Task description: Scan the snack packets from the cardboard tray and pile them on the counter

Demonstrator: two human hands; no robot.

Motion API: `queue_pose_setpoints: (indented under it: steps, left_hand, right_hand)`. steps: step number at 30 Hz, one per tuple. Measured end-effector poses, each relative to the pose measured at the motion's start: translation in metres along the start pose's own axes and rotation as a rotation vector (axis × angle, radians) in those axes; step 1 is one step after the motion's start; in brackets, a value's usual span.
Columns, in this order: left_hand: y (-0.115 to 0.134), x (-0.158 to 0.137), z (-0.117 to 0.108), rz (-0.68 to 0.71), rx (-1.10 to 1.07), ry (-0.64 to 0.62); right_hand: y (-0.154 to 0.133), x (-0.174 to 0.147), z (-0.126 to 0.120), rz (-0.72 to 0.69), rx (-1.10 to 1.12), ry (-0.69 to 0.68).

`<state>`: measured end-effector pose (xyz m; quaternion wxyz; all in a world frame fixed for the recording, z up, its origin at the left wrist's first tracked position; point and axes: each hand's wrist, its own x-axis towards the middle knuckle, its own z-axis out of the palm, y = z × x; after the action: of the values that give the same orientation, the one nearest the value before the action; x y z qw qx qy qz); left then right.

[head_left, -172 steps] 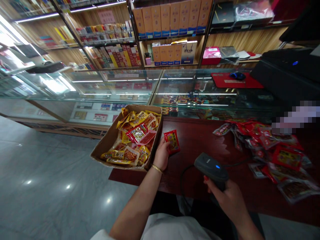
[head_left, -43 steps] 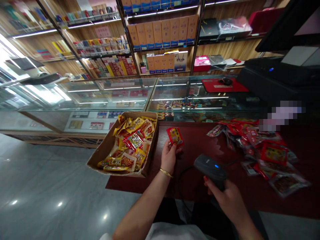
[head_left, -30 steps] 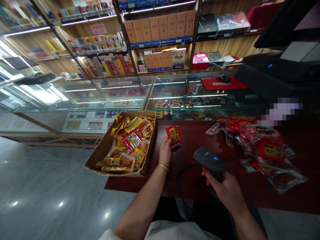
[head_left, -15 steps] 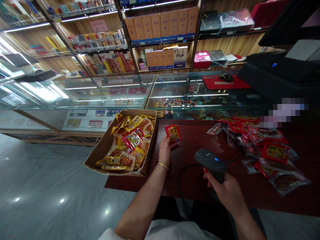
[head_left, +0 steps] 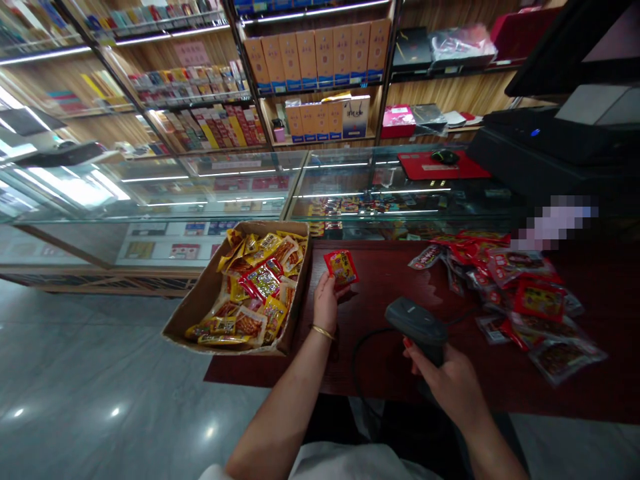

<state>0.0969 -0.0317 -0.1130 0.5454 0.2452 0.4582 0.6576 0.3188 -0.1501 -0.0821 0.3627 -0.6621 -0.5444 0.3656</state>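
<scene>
Between the fingers of my left hand point(head_left: 326, 300) is a small red and yellow snack packet point(head_left: 342, 267), held just above the dark red wooden counter point(head_left: 370, 267). My right hand point(head_left: 453, 380) is wrapped round the handle of a black barcode scanner point(head_left: 416, 321), whose head points left toward the packet. Left of my left hand, a cardboard box point(head_left: 193, 303) holds several yellow snack packets and a red one point(head_left: 263, 280). A loose pile of red and clear snack packets point(head_left: 537, 300) lies on the counter to the right of the scanner.
A glass display case point(head_left: 240, 183) runs along the far side of the counter. On it lie a red mouse pad point(head_left: 425, 169) with a black mouse point(head_left: 445, 156), beside a black register machine point(head_left: 540, 157). The scanner's cable point(head_left: 356, 360) loops over the counter. Stocked shelves stand behind.
The view has shifted slightly. The blue light on top of the scanner was lit earlier and is now off. Both hands keep their holds in nearly the same places.
</scene>
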Motion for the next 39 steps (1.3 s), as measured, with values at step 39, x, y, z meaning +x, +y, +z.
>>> queue_pose_setpoints:
  steps: [39]
  left_hand:
    - [0.21,-0.029,-0.118,0.294,1.468,-0.051]
  right_hand:
    - [0.02,0.0,-0.002,0.044,0.077,0.002]
